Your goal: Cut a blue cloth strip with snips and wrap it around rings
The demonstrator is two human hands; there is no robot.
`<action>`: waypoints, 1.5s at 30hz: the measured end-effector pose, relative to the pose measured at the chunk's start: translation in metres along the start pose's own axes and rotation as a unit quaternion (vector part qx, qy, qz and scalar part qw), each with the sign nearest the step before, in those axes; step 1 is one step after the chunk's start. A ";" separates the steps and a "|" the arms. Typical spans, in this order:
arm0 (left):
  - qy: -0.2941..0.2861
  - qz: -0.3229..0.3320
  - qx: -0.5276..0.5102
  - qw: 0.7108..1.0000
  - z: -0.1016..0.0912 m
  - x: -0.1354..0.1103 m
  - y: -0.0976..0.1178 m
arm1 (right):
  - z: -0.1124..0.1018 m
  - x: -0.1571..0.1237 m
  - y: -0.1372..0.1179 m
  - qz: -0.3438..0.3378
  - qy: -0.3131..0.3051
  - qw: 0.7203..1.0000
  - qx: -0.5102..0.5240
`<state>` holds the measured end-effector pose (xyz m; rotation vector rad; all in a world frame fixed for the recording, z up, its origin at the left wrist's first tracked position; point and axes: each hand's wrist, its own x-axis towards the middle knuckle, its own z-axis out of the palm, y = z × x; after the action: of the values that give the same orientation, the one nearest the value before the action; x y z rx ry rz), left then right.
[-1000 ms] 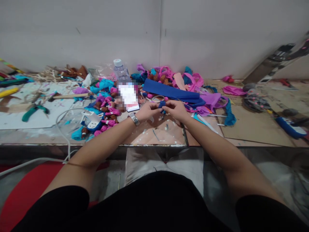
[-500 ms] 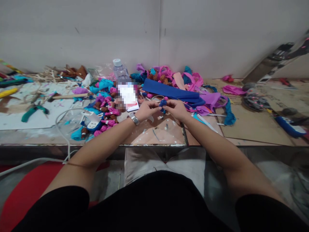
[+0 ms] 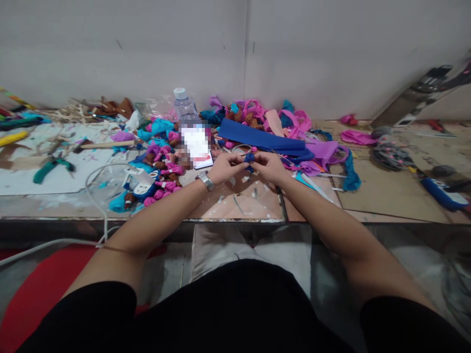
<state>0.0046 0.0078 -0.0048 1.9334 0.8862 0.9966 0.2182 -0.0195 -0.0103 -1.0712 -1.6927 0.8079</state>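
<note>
Between my two hands is a small bunched piece of dark blue crepe paper [image 3: 249, 158]. My left hand [image 3: 226, 168], with a metal watch [image 3: 205, 180] at its wrist, pinches it from the left. From the right, my right hand [image 3: 270, 166] pinches the same piece with thumb and fingers. Just behind the hands lies a folded strip of blue material [image 3: 261, 136]. To the left of my left hand, a lit phone [image 3: 198, 147] leans among many small pink, brown and blue wrapped bundles [image 3: 172, 169].
A water bottle [image 3: 186, 105] stands behind the phone. On the left are a hammer [image 3: 110, 144], green-handled pliers [image 3: 53, 169] and a power socket block [image 3: 143, 185] with a white cable. Purple strips [image 3: 322, 152] lie to the right, and cardboard [image 3: 386, 189] beyond them.
The blue piece has turned slightly between my fingers and looks more bunched. Both hands stay in nearly the same place, and the view has shifted a little.
</note>
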 end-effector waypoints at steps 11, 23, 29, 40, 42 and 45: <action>0.001 -0.012 0.005 1.000 0.000 0.000 0.001 | 0.002 -0.001 0.004 0.015 0.012 1.000 0.006; -0.005 -0.045 -0.049 0.998 0.001 0.002 0.005 | 0.005 -0.002 0.002 0.005 0.022 0.999 0.027; -0.003 -0.059 -0.066 0.996 -0.002 0.001 0.012 | 0.002 -0.003 -0.003 -0.027 0.017 0.999 0.031; -0.013 -0.055 -0.062 0.997 -0.001 0.000 0.008 | 0.002 -0.003 0.003 0.015 0.043 0.998 -0.034; -0.023 -0.055 -0.054 0.997 -0.001 0.000 0.005 | 0.002 -0.004 0.002 -0.001 0.062 0.996 -0.067; -0.034 -0.061 -0.048 0.996 0.001 0.000 0.000 | 0.002 -0.006 -0.003 -0.026 0.072 0.992 -0.097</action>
<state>0.0055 0.0075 -0.0052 1.7986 0.8905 0.8803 0.2165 -0.0261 -0.0100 -1.1833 -1.6935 0.5280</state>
